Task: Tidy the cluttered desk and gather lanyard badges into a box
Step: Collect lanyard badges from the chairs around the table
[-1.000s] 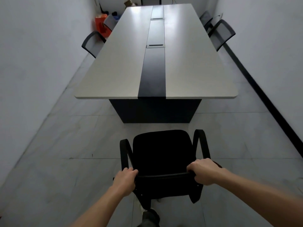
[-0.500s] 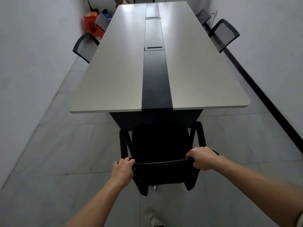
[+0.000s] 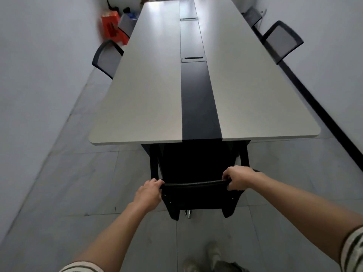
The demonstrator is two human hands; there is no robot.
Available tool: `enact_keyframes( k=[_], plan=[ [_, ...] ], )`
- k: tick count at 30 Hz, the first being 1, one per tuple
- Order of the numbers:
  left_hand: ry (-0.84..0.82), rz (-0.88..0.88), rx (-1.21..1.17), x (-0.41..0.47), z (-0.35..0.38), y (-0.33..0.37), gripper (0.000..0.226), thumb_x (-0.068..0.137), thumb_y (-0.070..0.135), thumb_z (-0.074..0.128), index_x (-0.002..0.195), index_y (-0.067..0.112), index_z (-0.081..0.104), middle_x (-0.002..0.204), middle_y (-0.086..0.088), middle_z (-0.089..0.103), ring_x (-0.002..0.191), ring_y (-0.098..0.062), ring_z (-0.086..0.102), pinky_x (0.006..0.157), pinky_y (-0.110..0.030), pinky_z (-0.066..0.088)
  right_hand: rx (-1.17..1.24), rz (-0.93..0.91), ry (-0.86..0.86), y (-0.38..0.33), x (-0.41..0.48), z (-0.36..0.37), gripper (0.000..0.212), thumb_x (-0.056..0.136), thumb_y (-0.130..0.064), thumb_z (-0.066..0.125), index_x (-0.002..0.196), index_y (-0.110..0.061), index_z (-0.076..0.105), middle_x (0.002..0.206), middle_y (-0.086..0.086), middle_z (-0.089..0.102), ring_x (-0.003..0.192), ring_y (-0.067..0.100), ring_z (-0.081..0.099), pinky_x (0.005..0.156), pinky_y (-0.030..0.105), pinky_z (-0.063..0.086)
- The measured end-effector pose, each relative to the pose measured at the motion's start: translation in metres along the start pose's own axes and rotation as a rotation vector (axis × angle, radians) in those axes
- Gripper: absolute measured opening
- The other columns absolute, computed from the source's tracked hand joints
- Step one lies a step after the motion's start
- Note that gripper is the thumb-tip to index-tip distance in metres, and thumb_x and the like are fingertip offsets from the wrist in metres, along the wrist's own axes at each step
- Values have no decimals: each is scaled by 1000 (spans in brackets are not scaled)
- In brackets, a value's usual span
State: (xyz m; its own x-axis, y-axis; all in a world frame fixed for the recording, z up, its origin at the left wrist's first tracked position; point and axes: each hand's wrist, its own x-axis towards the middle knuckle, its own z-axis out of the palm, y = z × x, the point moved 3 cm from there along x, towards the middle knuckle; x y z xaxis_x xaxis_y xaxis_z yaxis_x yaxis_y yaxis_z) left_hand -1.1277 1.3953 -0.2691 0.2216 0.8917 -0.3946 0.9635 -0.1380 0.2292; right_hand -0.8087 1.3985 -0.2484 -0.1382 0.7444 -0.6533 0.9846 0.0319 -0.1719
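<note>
A black office chair (image 3: 198, 195) stands at the near end of a long light-grey table (image 3: 145, 99) with a dark centre strip. Its seat is tucked under the table edge. My left hand (image 3: 149, 191) grips the left end of the chair's top rail. My right hand (image 3: 238, 178) grips the right end of the same rail. No lanyard badges or box show in the head view.
A mesh chair (image 3: 107, 56) sits at the table's left side and another mesh chair (image 3: 281, 41) at its right. An orange stool (image 3: 112, 26) and other items stand in the far left corner. Walls run close on both sides. My shoes (image 3: 212, 258) show at the bottom.
I have walked forward, pushing the black chair toward the table until its seat slid under the near edge. Both hands kept their grip on the top rail.
</note>
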Motion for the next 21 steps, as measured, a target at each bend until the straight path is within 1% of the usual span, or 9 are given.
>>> enact_keyframes(
  k=[2,4,5,7,10,13,16,19,21],
  plan=[
    [-17,-4,-42,3,-9,-9,35,98,28,44,131,26,51,123,0,52,114,-21,51,92,-35,46,93,-37,-112,-19,11,-7,50,69,-47,75,116,-33,62,102,-9,61,91,14,60,75,30,53],
    [-24,-38,-57,5,-20,-24,31,97,29,47,126,23,55,123,-2,53,110,-21,54,92,-37,48,131,-108,-160,-47,23,-20,65,64,-55,77,122,-33,60,106,-11,59,98,14,59,88,34,53],
    [-24,-65,-64,4,-26,-33,30,97,29,48,125,22,55,125,-3,53,110,-22,55,93,-37,48,140,-143,-157,-62,30,-30,68,63,-57,76,124,-32,60,105,-12,60,98,12,59,90,34,52],
    [-8,-151,-74,2,-41,-62,33,97,29,49,128,20,55,131,-4,53,116,-22,54,94,-31,45,170,-209,-95,-98,49,-55,62,67,-56,74,123,-31,61,105,-12,63,96,10,61,90,32,52],
    [53,-300,-102,-15,-66,-118,36,95,34,49,129,23,55,133,-4,57,119,-23,55,95,-32,44,131,-293,7,-161,77,-92,47,78,-49,71,120,-31,61,108,-10,66,96,11,62,90,31,51],
    [59,-429,-145,-42,-77,-169,37,94,37,50,129,25,56,129,-5,61,117,-24,57,95,-32,46,79,-368,-3,-222,99,-108,41,85,-38,70,123,-24,62,114,-1,66,101,17,62,93,33,50],
    [60,-528,-194,-64,-82,-225,36,94,37,49,126,24,57,126,-4,62,114,-22,58,93,-32,47,-22,-429,1,-288,127,-116,39,86,-31,69,122,-18,64,116,5,66,107,21,61,93,27,47],
    [77,-594,-233,-77,-91,-291,35,94,36,50,125,22,58,124,-3,63,112,-21,58,92,-32,48,-68,-476,0,-363,160,-121,38,84,-29,70,119,-18,66,114,6,67,108,22,61,91,26,47],
    [84,-614,-245,-79,-99,-332,35,94,36,49,125,22,58,124,-3,63,112,-21,58,91,-31,48,-84,-490,-11,-410,181,-122,38,84,-32,70,120,-20,65,115,6,65,108,23,60,94,29,47]
  ],
)
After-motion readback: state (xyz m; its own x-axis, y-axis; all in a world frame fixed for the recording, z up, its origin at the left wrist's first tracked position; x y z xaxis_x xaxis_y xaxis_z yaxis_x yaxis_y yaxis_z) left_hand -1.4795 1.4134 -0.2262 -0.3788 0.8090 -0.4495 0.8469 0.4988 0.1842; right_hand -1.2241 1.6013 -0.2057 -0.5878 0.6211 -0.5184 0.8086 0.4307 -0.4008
